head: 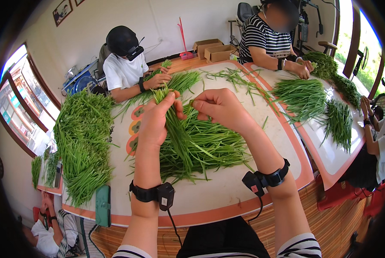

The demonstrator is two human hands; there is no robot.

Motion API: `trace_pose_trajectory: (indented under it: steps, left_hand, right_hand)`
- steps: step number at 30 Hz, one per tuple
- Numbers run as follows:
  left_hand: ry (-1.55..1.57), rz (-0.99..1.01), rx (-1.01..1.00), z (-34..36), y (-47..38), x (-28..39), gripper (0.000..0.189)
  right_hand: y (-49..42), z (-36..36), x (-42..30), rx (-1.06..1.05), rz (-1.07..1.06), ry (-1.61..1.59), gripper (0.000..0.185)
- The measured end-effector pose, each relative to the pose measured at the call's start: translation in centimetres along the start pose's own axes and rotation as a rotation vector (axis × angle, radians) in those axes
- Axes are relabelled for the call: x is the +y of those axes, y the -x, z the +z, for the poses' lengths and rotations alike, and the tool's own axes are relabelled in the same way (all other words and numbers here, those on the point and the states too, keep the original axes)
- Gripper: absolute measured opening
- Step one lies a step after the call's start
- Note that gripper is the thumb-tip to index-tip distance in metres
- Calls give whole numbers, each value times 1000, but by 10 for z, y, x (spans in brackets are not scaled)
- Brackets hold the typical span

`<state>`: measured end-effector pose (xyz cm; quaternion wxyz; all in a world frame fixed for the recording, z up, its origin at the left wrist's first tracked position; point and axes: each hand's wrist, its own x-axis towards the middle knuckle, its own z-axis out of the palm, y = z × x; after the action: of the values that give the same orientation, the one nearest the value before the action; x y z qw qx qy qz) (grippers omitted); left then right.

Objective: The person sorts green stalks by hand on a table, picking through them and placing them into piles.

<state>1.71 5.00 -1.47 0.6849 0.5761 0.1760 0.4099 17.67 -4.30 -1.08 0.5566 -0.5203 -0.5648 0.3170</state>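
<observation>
My left hand point(153, 121) is closed around a bunch of garlic chives point(178, 135), its cut ends up and its green blades hanging down. To the right, my right hand point(224, 108) pinches a small green chive blade point(191, 103) between thumb and forefinger; the fingertips hide most of it. Both hands are above a loose pile of chives point(215, 146) on the table point(224, 190), and the tips of the held bunch hang over that pile. A large heap of chives point(84, 145) lies to the left.
A green phone case point(103, 205) lies at the table's front left edge. Across the table, a person in a white shirt point(124, 71) and one in a striped shirt point(266, 38) handle chives. More chive bundles point(300, 95) lie on the right table. Cardboard boxes point(219, 53) stand behind.
</observation>
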Motion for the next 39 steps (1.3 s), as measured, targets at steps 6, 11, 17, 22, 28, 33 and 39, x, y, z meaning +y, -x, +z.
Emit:
trace_pose_trajectory:
  steps: [6, 11, 17, 22, 28, 33, 39]
  left_hand:
    - [-88, -151, -110, 20, 7, 0, 21]
    - [240, -136, 36, 19, 0, -10, 19]
    - [364, -93, -11, 3, -3, -7, 19]
    - [382, -41, -80, 3, -2, -4, 24]
    - [370, 17, -56, 1, -1, 0, 29]
    - [298, 34, -17, 5, 2, 4, 26]
    - [218, 115, -71, 0, 23, 31, 23]
  right_hand:
    - [-3, -6, 3, 38, -81, -18, 19]
    - [0, -1, 6, -28, -104, -10, 18]
    - [3, 0, 1, -95, -86, 217, 16]
    - [2, 10, 8, -93, -104, 151, 14]
    - [3, 13, 6, -114, -150, 320, 14]
    - [3, 13, 9, -146, -154, 304, 16]
    - [-1, 9, 5, -135, -94, 396, 23]
